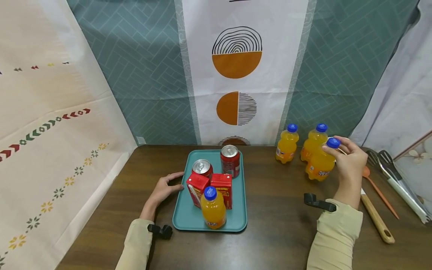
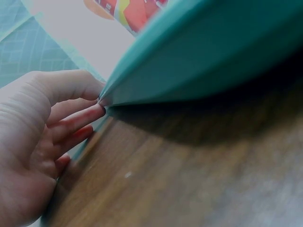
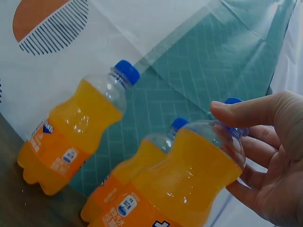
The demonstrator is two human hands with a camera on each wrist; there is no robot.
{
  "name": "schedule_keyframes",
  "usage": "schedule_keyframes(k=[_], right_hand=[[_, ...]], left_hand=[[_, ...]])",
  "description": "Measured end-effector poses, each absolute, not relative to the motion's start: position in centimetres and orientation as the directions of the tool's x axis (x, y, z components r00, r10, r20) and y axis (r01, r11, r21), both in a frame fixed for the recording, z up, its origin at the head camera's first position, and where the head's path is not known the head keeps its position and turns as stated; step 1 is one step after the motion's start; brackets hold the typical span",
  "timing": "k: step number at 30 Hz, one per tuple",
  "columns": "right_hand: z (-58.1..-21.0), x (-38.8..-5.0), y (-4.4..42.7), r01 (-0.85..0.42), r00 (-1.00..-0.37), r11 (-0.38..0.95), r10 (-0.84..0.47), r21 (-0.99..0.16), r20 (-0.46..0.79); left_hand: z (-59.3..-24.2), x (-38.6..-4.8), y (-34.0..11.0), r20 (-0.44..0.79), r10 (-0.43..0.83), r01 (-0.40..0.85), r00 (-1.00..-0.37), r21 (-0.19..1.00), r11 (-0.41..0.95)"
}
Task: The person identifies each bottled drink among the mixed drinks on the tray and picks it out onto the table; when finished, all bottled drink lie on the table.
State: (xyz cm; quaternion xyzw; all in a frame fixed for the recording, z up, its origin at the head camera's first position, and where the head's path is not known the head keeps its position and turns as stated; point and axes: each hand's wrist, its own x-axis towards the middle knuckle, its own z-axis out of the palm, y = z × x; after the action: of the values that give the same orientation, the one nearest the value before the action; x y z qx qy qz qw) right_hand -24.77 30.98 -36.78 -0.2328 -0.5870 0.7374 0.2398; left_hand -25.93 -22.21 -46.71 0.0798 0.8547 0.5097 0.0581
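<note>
On the table lies a teal tray (image 1: 236,219). My left hand (image 1: 165,190) is at its left side; thumb and fingertips meet at the rim in the left wrist view. The tray carries two red cans (image 1: 230,161), two red drink cartons (image 1: 221,187) and an orange soda bottle (image 1: 213,210) with a blue cap. At the right, my right hand (image 1: 349,155) grips another orange soda bottle (image 1: 320,163) around its neck, just under the cap. This bottle leans slightly; whether its base touches the table I cannot tell. Behind it stands a matching bottle (image 1: 315,140), partly covered.
A third blue-capped bottle (image 1: 286,146) stands at the back, left of the gripped one. Right of my right arm lie a wooden-handled utensil (image 1: 378,217), an orange utensil (image 1: 381,195) and metal tongs (image 1: 401,183). Patterned cloths hang behind the table (image 1: 270,202) and at its sides.
</note>
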Motion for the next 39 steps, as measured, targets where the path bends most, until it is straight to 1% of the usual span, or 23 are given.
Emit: schedule_keyframes(k=[4, 6, 10, 16, 22, 26, 33, 39], right_hand=[[-37.1, -24.7, 31.3, -0.070, -0.773, -0.226, 0.628, -0.972, -0.091], [-37.2, -24.7, 31.4, -0.061, -0.771, -0.230, 0.629, -0.971, -0.101], [-37.4, -24.9, 31.6, -0.056, -0.773, -0.236, 0.626, -0.970, -0.107], [-37.8, -25.0, 31.7, 0.009, -0.776, -0.227, 0.612, -0.974, -0.150], [-38.0, -25.1, 31.9, 0.008, -0.783, -0.187, 0.610, -0.982, -0.122], [-38.0, -25.1, 31.9, 0.005, -0.790, -0.202, 0.599, -0.979, -0.128], [-37.9, -25.0, 31.8, 0.015, -0.801, -0.192, 0.585, -0.981, -0.126], [-38.0, -25.0, 31.8, -0.026, -0.821, -0.176, 0.566, -0.984, -0.080]], left_hand=[[-49.0, -27.1, -23.1, -0.005, 0.189, 0.083, -0.982, 0.886, 0.456], [-49.4, -27.4, -23.3, 0.001, 0.190, 0.089, -0.982, 0.884, 0.458], [-49.5, -27.5, -23.3, 0.004, 0.189, 0.092, -0.982, 0.884, 0.459], [-49.4, -27.4, -23.3, 0.001, 0.184, 0.087, -0.983, 0.882, 0.464], [-49.4, -27.4, -23.3, -0.002, 0.189, 0.089, -0.982, 0.879, 0.468], [-48.9, -27.1, -23.0, -0.003, 0.193, 0.087, -0.981, 0.886, 0.455], [-46.3, -25.7, -22.0, -0.009, 0.212, 0.091, -0.977, 0.886, 0.454], [-46.0, -25.5, -22.0, -0.020, 0.207, 0.078, -0.978, 0.888, 0.453]])
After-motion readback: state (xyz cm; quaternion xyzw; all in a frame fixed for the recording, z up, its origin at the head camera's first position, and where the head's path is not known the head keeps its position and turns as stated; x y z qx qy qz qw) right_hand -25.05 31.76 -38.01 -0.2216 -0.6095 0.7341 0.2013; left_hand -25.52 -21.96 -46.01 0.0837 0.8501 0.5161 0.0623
